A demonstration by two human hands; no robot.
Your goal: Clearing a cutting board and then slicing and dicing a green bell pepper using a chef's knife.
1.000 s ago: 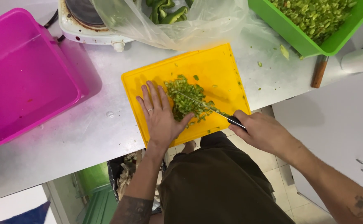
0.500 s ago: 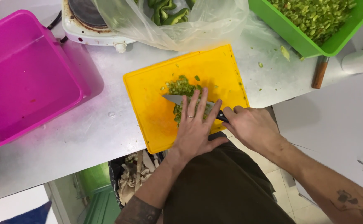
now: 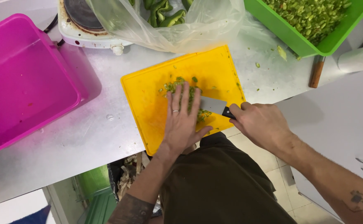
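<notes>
Bare steel counter (image 3: 86, 137) lies open between the pink tub (image 3: 28, 79) and yellow cutting board (image 3: 156, 108). Behind the board, a plastic bag (image 3: 181, 25) (draped over its far edge), hotplate (image 3: 86, 25) and green bin (image 3: 314, 29) block passage.

Matt yellow plastic cutting board (image 3: 152, 97), shiny steel knife blade (image 3: 213, 105), dull brushed-metal counter (image 3: 86, 137).

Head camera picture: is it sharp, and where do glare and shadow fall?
Head view: mostly sharp; the left hand flat over the chopped green pepper, and the right hand gripping the knife, show crisp edges. Soft glare sits on the metal counter and the clear plastic bag. The pink tub tints the counter beside it.
</notes>
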